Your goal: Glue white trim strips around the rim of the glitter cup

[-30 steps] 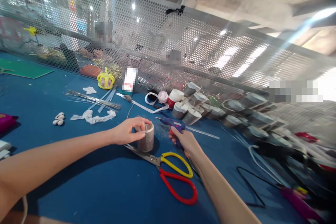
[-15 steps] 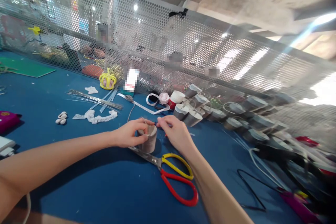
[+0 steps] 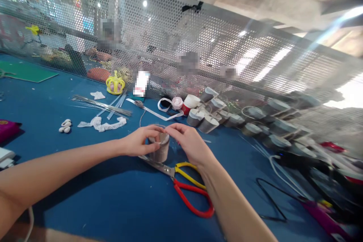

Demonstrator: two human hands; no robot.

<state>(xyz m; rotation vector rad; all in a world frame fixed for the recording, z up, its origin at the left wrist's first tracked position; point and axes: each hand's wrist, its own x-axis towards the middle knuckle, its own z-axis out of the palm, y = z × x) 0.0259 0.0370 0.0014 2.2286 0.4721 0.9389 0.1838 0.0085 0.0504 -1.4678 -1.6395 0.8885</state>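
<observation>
A small grey cup (image 3: 162,153) stands upright on the blue table, its round top facing up. My left hand (image 3: 143,140) grips its left side and rim, thumb in front and fingers curled over the top. At the right part of the rim, the thumb and fingertips of my right hand (image 3: 185,136) are pinched together; what they hold, if anything, is too small to make out. Scissors (image 3: 167,172) with one yellow and one red handle lie just in front of the cup, partly under my right forearm. A thin grey cord (image 3: 141,117) runs back from behind my left hand.
Several grey cups (image 3: 208,124) lie at the back right by the perforated metal screen (image 3: 159,45). Thin wires (image 3: 99,105), crumpled white strips (image 3: 102,124), a yellow crown-shaped piece (image 3: 115,85) and a phone (image 3: 141,83) lie farther back. A black cable (image 3: 269,196) lies right.
My right hand's fingertips have moved left, from beside the cup to its rim. My left hand keeps its hold on the cup. The view has shifted slightly.
</observation>
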